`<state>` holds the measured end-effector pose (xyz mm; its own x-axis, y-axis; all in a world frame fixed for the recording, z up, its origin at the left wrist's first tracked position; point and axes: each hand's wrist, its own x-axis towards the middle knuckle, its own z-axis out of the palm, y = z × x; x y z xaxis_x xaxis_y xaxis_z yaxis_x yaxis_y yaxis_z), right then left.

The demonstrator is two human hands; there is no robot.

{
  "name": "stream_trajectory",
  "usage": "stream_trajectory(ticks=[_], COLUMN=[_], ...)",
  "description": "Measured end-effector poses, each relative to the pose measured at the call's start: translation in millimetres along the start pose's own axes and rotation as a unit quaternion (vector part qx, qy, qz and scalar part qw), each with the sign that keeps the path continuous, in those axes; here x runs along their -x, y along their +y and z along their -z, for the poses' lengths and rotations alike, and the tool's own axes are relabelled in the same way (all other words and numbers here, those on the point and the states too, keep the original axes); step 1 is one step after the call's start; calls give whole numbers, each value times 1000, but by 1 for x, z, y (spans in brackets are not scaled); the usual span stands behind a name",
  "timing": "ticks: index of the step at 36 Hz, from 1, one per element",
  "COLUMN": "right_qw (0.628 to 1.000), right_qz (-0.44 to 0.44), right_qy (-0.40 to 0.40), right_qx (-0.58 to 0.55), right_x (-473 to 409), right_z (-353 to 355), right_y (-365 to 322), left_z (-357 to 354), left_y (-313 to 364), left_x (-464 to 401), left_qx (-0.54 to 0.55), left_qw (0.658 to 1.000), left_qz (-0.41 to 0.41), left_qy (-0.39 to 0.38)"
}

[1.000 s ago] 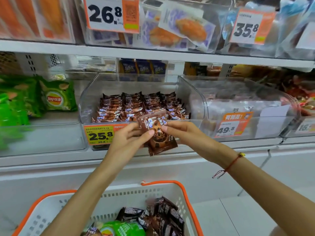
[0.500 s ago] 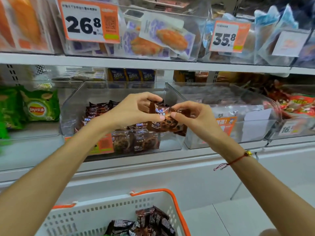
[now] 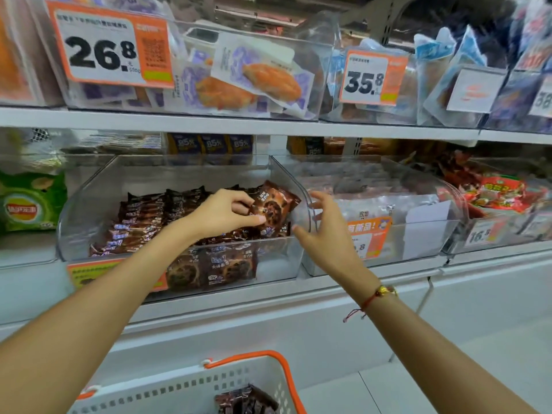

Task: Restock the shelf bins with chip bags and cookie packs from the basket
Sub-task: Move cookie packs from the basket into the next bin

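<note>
The left hand point(image 3: 222, 215) is pinching a brown cookie pack point(image 3: 274, 206) over the clear bin point(image 3: 89, 210), its long axis tilting up toward the right. It is showing a chocolate-chip cookie picture; its writing is too blurred to read. The right hand point(image 3: 325, 231) is hanging open beside it. A tag above is reading 26.8 point(image 3: 103, 55).

We are in a shop: white shelves point(image 3: 209, 122) carry clear bins point(image 3: 179, 252) of packaged snacks, orange price tags point(image 3: 110, 47) hang on their fronts, and a shopping basket point(image 3: 191, 386) sits below us.
</note>
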<state>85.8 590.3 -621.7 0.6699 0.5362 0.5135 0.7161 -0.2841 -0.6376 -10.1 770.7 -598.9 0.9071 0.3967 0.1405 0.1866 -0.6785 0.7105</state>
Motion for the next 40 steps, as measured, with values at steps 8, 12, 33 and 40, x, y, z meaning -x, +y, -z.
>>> stream_trajectory(ticks=[8, 12, 33, 40], right_qw=[997, 995, 998, 990], right_qz=[22, 35, 50, 114], right_qy=[2, 2, -32, 3], right_qx=[73, 88, 38, 79], right_x=[2, 3, 14, 37], right_z=[-9, -10, 6, 12], right_y=[2, 5, 5, -7], left_z=[-7, -10, -21, -15], left_y=[19, 36, 29, 28], left_x=[-22, -29, -18, 60], left_qx=[-293, -369, -287, -213], left_qw=[955, 928, 957, 948], left_qz=[8, -24, -44, -113], left_qy=[-41, -50, -8, 210])
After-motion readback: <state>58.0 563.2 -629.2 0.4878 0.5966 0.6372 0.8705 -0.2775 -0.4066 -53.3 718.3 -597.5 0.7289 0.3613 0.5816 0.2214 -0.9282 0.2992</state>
